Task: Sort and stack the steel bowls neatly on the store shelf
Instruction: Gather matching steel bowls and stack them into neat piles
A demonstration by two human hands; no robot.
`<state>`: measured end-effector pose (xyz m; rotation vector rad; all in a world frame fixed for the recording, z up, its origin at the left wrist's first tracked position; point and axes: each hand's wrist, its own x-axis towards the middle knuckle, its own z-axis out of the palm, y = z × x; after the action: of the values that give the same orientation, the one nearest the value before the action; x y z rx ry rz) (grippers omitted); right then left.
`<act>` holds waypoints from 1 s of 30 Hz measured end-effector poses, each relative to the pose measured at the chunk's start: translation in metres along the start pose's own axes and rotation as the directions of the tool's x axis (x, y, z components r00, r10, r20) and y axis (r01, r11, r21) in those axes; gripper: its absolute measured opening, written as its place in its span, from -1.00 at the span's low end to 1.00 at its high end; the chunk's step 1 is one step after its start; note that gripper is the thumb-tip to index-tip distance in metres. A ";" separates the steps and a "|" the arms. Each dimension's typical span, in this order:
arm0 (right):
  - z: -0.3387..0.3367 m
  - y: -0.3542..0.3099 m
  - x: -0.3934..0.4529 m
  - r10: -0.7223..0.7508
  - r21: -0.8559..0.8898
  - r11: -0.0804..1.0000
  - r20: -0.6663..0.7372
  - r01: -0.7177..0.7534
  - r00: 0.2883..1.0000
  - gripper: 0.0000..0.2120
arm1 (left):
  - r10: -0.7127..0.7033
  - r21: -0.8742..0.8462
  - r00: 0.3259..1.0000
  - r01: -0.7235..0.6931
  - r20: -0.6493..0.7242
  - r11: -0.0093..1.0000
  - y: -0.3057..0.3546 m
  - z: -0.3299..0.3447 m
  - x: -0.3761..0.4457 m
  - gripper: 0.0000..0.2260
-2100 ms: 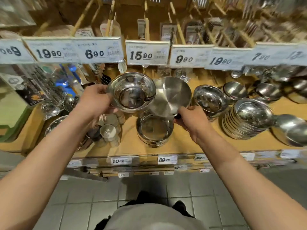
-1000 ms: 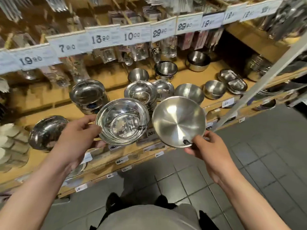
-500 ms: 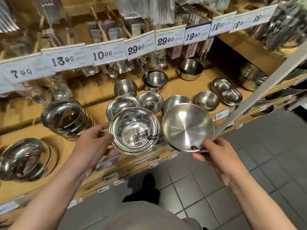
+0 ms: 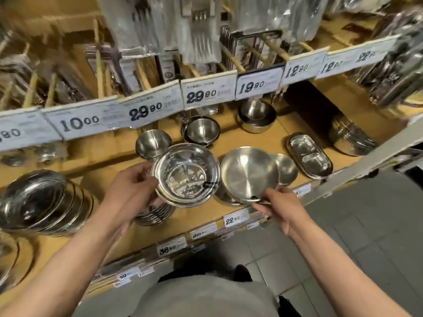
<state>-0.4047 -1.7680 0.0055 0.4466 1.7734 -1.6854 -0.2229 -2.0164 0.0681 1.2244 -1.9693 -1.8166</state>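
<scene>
My left hand (image 4: pixel 131 191) grips the left rim of a shiny steel bowl (image 4: pixel 185 175), held just above a stack of like bowls (image 4: pixel 155 213) on the wooden shelf (image 4: pixel 254 143). My right hand (image 4: pixel 280 205) pinches the near rim of a matte steel bowl (image 4: pixel 248 175), tilted with its inside toward me, over another bowl (image 4: pixel 223 195) near the shelf's front edge. A small matte bowl (image 4: pixel 287 169) sits partly hidden behind it.
More bowls stand behind: one (image 4: pixel 152 144), a dark-rimmed one (image 4: pixel 201 131), a deep pot (image 4: pixel 256 117). A two-part steel tray (image 4: pixel 309 156) lies right, a tilted bowl stack (image 4: pixel 39 204) left. Price tags (image 4: pixel 151 108) hang above; a grey post (image 4: pixel 366 154) crosses right.
The view has swung further right along the shelf. Both hands have carried their bowls lower and closer to the shelf, now over the stack and the bowl at the front edge.
</scene>
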 end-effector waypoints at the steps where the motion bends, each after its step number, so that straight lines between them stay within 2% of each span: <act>1: 0.001 -0.001 0.009 0.007 -0.021 1.000 0.007 -0.007 1.000 -0.79 | -0.005 -0.012 0.999 0.005 -0.032 1.000 0.001 0.005 0.001 -0.72; 7: 0.002 0.001 0.042 0.067 -0.124 0.991 0.131 -0.050 0.989 -0.73 | -0.084 -0.137 0.982 0.061 -0.167 0.989 -0.001 0.038 -0.010 -0.73; 12: 0.000 -0.001 0.052 0.075 -0.161 0.986 0.185 -0.045 0.980 -0.87 | -0.142 -0.217 0.957 0.086 -0.255 0.972 -0.004 0.057 -0.028 -0.79; 14: 0.001 0.000 0.057 0.088 -0.186 0.981 0.183 -0.053 0.979 -0.85 | -0.152 -0.233 0.953 0.090 -0.263 0.968 -0.002 0.061 -0.035 -0.76; 16: 0.003 0.002 0.061 0.111 -0.206 0.976 0.191 -0.071 0.975 -0.93 | -0.159 -0.244 0.949 0.092 -0.274 0.965 0.000 0.063 -0.044 -0.73; 20: 0.007 0.007 0.065 0.150 -0.214 0.971 0.210 -0.104 0.966 -0.73 | -0.177 -0.258 0.932 0.094 -0.317 0.961 0.005 0.059 -0.057 -0.74; 23: 0.007 0.007 0.067 0.156 -0.236 0.967 0.238 -0.099 0.959 -0.77 | -0.171 -0.268 0.922 0.076 -0.348 0.960 0.007 0.055 -0.065 -0.73; 26: 0.002 0.004 0.067 0.138 -0.307 0.950 0.258 -0.054 0.956 -0.92 | -0.170 -0.282 0.913 0.064 -0.372 0.957 0.009 0.055 -0.072 -0.74; 27: 0.000 0.002 0.066 0.099 -0.352 0.936 0.239 -0.009 0.966 -0.89 | -0.175 -0.280 0.903 0.064 -0.392 0.958 0.009 0.056 -0.075 -0.75; 30: -0.006 -0.010 0.053 -0.121 -0.498 0.842 0.198 0.206 0.973 -0.62 | -0.183 -0.253 0.874 0.072 -0.450 0.965 0.008 0.057 -0.083 -0.77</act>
<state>-0.4517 -1.7734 -0.0215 -0.0835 2.0869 -1.2271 -0.2100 -1.9198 0.0933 1.5673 -1.4020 -1.5501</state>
